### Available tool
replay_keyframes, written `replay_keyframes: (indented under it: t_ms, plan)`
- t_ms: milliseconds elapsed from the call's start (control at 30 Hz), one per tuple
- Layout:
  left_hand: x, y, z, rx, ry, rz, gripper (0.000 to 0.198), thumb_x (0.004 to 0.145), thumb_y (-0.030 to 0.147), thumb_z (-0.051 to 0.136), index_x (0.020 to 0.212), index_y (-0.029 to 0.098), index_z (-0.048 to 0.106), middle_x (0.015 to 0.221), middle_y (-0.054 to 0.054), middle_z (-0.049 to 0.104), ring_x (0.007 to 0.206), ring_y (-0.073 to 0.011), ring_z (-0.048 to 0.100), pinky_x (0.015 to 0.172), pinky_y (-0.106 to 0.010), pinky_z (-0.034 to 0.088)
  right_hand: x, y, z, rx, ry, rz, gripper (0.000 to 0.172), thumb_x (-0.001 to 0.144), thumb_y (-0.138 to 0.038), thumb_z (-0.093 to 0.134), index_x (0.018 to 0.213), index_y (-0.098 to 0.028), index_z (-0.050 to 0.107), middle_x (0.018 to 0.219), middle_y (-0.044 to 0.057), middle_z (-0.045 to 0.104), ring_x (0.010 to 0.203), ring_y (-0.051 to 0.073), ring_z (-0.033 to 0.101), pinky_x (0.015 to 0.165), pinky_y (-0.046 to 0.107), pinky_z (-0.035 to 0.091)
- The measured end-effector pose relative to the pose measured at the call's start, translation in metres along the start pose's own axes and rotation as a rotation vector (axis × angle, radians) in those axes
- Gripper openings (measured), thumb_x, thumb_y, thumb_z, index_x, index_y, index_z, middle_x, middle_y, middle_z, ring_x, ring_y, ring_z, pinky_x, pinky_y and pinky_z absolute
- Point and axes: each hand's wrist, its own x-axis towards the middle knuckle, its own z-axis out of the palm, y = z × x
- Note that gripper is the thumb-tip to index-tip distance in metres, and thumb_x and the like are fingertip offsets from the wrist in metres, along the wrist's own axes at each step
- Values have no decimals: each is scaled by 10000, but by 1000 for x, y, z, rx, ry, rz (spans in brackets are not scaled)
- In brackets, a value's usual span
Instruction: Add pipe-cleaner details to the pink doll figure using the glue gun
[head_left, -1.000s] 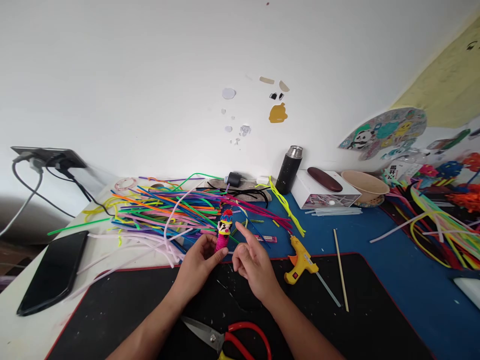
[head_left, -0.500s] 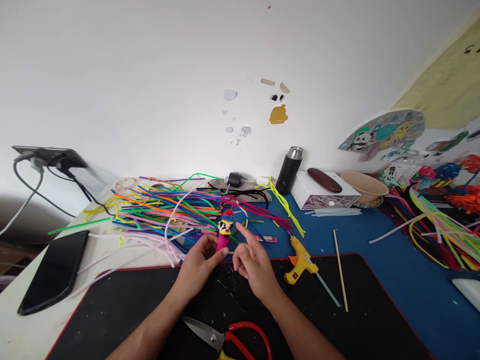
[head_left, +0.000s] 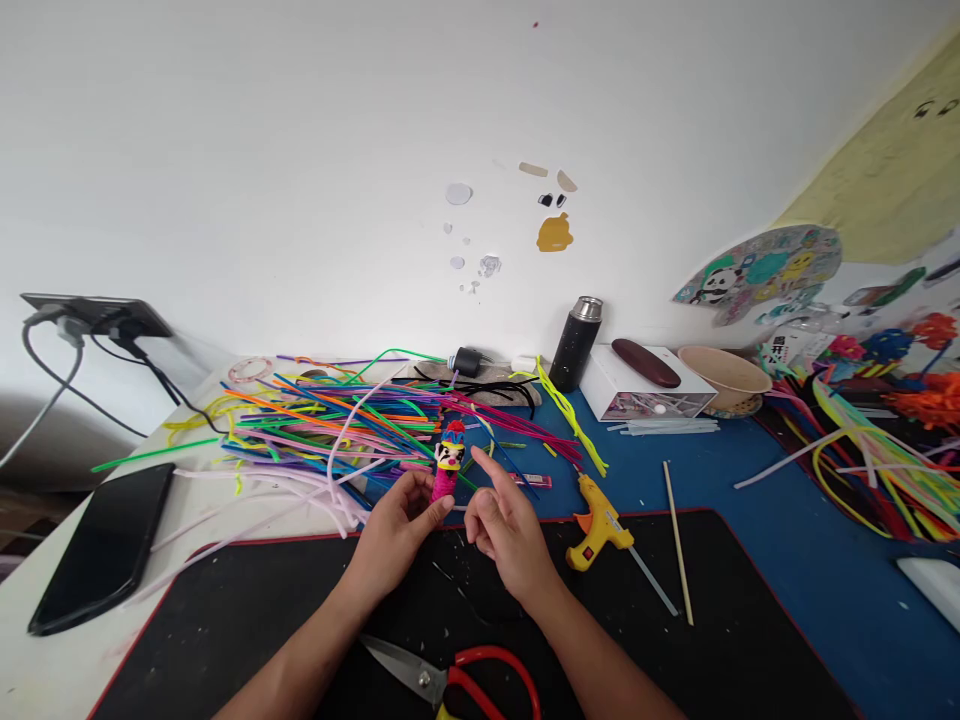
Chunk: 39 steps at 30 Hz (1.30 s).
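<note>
My left hand (head_left: 396, 532) is closed around the lower part of a small pipe-cleaner figure (head_left: 451, 458), held upright. The figure has a bright pink body, a white face with black markings, a yellow band and a red-and-blue top. Just right of it is my right hand (head_left: 511, 545), its index finger stretched out towards the figure and the other fingers curled. Nothing shows in that hand, and a small gap separates the fingertip from the figure. Below both hands, scissors (head_left: 424, 680) with red and yellow handles lie on the black mat (head_left: 292, 610).
Colourful pipe cleaners (head_left: 322, 420) spread behind my left hand. A yellow glue gun (head_left: 600, 525) and a thin wooden stick (head_left: 677, 545) lie to the right. Along the wall stand a black thermos (head_left: 574, 345), a white box (head_left: 649, 385) and a bowl (head_left: 724, 375). A black tablet-like slab (head_left: 101, 550) lies left.
The view has shifted very slightly. Both hands and the figure keep nearly the same pose, though the figure's face appears turned a little.
</note>
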Motion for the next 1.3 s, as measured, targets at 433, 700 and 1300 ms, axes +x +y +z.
replay_keyframes:
  t_ms: [433, 700, 1300]
  plan:
    - [1, 0, -1, -44, -6, 2, 420, 813, 577, 775, 950, 208, 627, 921, -30, 676, 813, -218, 655, 736, -344, 560, -1, 6, 1, 2, -13, 17, 866, 955, -700, 602, 1597, -149, 415, 630, -55, 519, 480, 86, 290, 441, 220, 202]
    - [1, -1, -2, -96, -1, -16, 429, 810, 558, 794, 984, 196, 643, 942, -41, 684, 800, -211, 648, 730, -338, 550, -1, 9, 1, -29, -24, 23, 843, 954, -708, 594, 1571, -150, 455, 630, -46, 536, 474, 90, 309, 447, 229, 213]
    - [1, -1, -3, -139, 12, -47, 443, 806, 566, 806, 984, 191, 651, 909, -29, 668, 770, -186, 612, 704, -298, 521, -2, 7, 5, -24, -54, 45, 880, 917, -743, 613, 1572, -176, 458, 622, -62, 498, 484, 93, 328, 462, 230, 224]
